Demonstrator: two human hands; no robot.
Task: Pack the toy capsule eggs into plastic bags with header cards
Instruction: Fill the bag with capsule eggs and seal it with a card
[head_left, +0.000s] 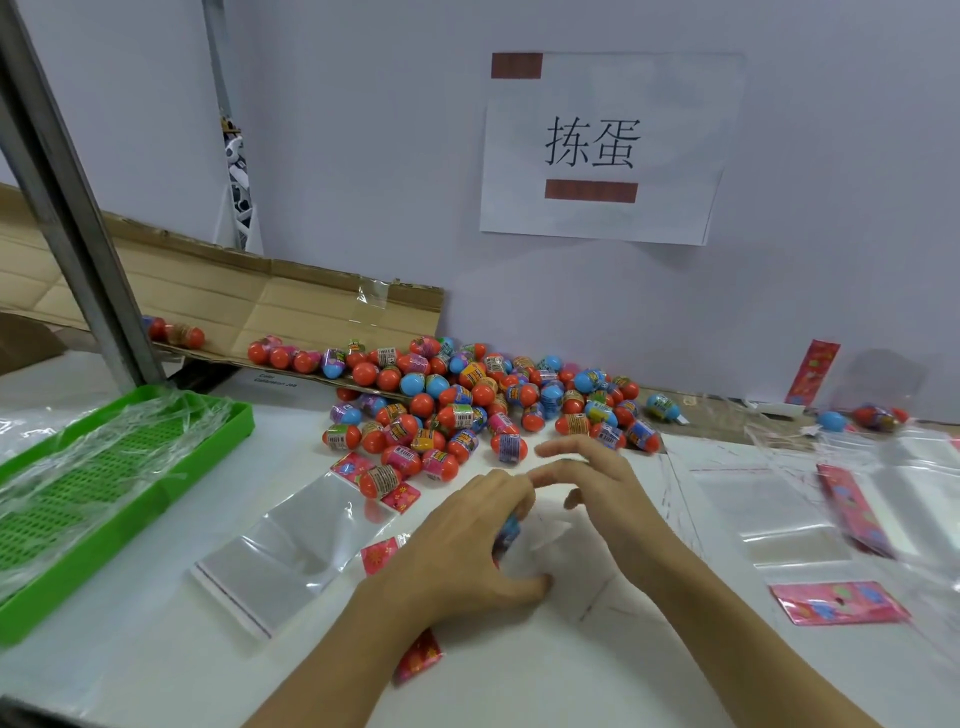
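**One egg in hand, bag right beside it**

Your left hand (483, 540) curls around an egg (508, 532). You can only see a bit of blue peeking out between your fingers. It sits in the middle of the table (519, 675), close to you.

The egg's long way seems to run from near you up toward the wall, tipped a little to the right. Most of it is hidden, so you cannot tell which end is the fat end.

Your right hand (592, 483) is just behind and to the right of the left one. Its fingers are loose and spread, pointing left. It holds nothing that you can see. Its fingertips almost meet your left fingers above the egg.

A clear bag (571, 577) lies flat under and beside your hands. It is hard to see on the white table. Its mouth is hard to find too. It looks like the egg is right at the bag, a little to its left.

So the next move is likely short. The egg needs to go to the right, into the bag. Your right hand is nearer the bag, so it could hold the bag wide.

The big pile of eggs (467, 405) is farther away, by the wall. Another bag (291, 540) lies to the left, with an egg (382, 479) at its far end. Pink cards (836, 603) wait on the right.
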